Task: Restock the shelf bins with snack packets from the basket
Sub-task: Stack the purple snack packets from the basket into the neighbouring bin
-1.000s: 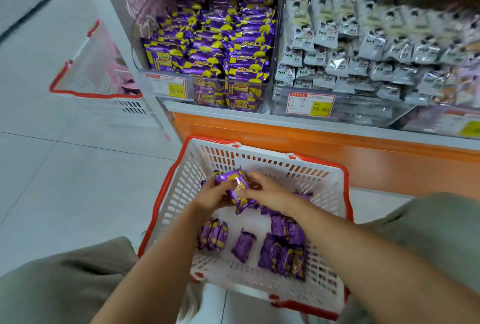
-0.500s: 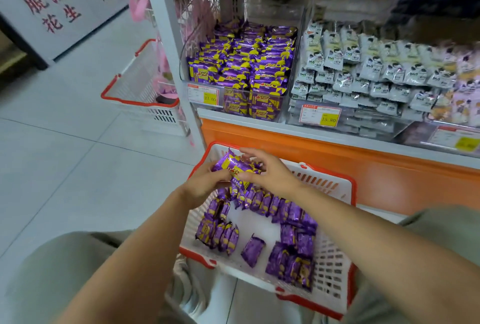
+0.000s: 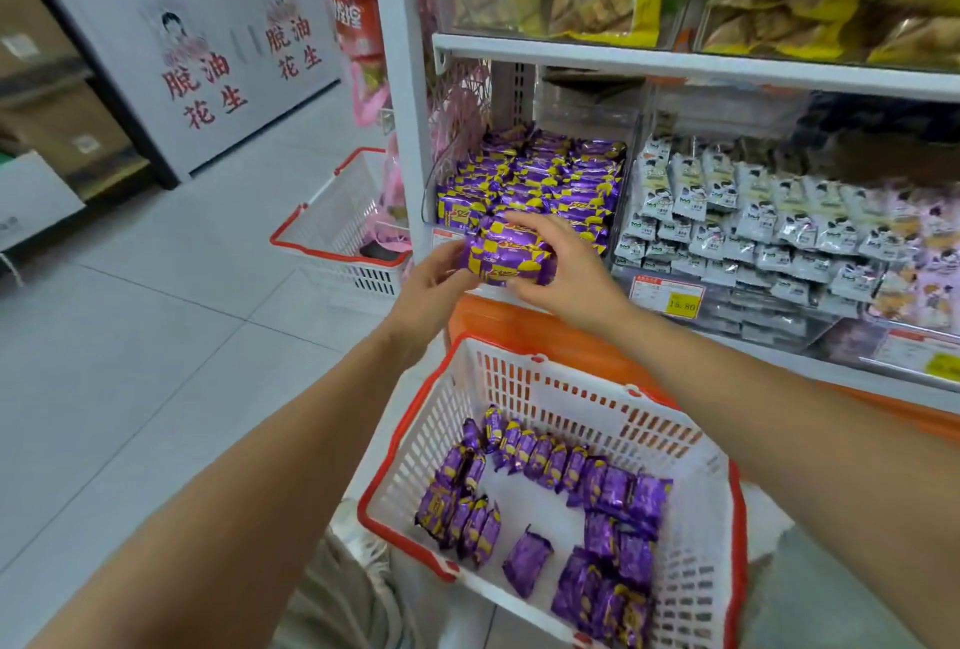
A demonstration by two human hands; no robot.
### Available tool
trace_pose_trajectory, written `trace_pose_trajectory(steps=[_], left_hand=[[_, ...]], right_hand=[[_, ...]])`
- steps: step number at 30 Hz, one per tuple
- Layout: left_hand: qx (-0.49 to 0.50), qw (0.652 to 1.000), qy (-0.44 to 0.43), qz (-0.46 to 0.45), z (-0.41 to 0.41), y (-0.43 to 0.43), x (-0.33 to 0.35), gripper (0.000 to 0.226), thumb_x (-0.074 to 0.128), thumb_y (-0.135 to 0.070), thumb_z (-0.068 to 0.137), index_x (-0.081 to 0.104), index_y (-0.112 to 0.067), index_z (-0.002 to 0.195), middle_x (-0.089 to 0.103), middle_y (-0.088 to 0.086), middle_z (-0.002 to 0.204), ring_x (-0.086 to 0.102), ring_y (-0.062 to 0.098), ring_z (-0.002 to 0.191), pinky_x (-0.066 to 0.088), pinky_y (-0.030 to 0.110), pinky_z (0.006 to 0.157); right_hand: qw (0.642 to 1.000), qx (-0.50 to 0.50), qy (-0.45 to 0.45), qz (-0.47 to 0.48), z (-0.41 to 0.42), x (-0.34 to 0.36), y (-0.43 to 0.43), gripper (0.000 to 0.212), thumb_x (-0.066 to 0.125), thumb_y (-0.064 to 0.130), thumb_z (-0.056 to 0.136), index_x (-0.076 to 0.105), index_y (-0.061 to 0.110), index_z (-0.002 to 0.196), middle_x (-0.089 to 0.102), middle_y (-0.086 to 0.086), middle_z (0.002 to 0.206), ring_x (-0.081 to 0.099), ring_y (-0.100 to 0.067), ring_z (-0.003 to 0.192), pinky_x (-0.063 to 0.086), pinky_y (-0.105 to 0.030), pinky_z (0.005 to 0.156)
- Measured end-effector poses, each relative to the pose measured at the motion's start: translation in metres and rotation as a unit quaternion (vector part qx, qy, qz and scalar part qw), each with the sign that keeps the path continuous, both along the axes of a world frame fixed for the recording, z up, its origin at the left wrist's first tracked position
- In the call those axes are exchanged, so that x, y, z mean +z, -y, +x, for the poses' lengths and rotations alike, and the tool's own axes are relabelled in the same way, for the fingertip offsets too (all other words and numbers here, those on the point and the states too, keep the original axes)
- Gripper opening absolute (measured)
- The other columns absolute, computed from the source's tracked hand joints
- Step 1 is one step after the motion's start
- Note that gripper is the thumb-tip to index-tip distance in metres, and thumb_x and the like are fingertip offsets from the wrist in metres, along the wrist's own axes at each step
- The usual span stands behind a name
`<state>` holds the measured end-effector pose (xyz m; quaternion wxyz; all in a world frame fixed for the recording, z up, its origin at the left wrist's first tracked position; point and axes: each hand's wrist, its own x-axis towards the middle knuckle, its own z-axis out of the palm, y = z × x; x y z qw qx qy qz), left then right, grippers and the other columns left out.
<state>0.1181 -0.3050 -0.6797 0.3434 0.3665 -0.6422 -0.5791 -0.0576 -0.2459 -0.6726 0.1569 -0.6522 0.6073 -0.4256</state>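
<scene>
Both hands are up above the far rim of the white basket (image 3: 675, 425) with its red edge, and together they clasp a small bundle of purple and yellow snack packets (image 3: 506, 256). The left hand (image 3: 431, 284) grips the bundle's left end, its fingers wrapped round the underside. The right hand (image 3: 569, 279) grips the right end, fingers curled over the top and thumb tucked beneath. The bundle lies crosswise between the two palms, wholly lifted out of the basket and level with the front lip of the shelf bin (image 3: 545, 170) directly above the basket's far left corner. That bin is already heaped with the same purple packets.

Inside the basket, more purple packets (image 3: 571, 466) stand in a row across the middle, with a cluster toward the left wall, one lying alone near the front and a pile in the near right corner.

Above the basket's far right side sits a bin of grey-white packets (image 3: 727, 217) with a yellow price tag (image 3: 667, 297) on its front. Left of the basket and farther off on the floor, a second basket (image 3: 337, 227) stands against the shelf post.
</scene>
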Motion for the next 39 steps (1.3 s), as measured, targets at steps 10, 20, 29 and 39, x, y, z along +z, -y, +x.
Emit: trace_pose_trajectory(steps=[10,20,29,39], left_hand=[[0.094,0.902,0.328,-0.264,-0.002,0.064,0.002,0.077,0.063,-0.019,0.089,0.022,-0.006,0.152,0.022,0.012,0.159,0.020,0.027,0.147,0.018,0.036,0.117],[0.120,0.908,0.269,-0.297,-0.006,0.075,-0.021,0.080,0.061,-0.012,0.088,0.016,-0.007,0.154,0.020,0.014,0.159,0.016,0.028,0.147,0.023,0.040,0.118],[0.154,0.908,0.229,-0.317,-0.009,0.077,-0.011,0.063,0.054,-0.014,0.093,0.032,-0.026,0.151,0.038,0.006,0.144,0.048,0.021,0.122,0.039,0.026,0.084],[0.167,0.893,0.279,-0.312,-0.021,0.087,-0.001,0.049,0.062,-0.035,0.090,0.050,-0.023,0.136,0.044,0.010,0.131,0.050,0.016,0.101,0.048,0.033,0.081]], right_hand=[[0.993,-0.093,0.063,-0.019,-0.004,0.049,0.092,0.065,0.078,0.018,0.078,0.048,0.010,0.136,0.052,-0.003,0.128,0.048,-0.011,0.114,0.038,-0.021,0.096],[0.992,-0.026,-0.088,0.090,0.002,0.026,0.127,0.077,0.077,0.016,0.077,0.039,0.013,0.144,0.037,-0.011,0.138,0.041,-0.021,0.127,0.029,-0.014,0.092],[0.982,-0.025,-0.109,0.155,0.005,0.033,0.135,0.085,0.083,0.031,0.074,0.036,0.014,0.143,0.038,-0.009,0.145,0.042,-0.024,0.130,0.034,-0.025,0.093],[0.969,0.003,0.124,0.211,-0.019,0.032,0.123,0.059,0.063,0.025,0.093,0.038,0.018,0.147,0.038,-0.007,0.150,0.034,-0.017,0.139,0.035,-0.024,0.097]])
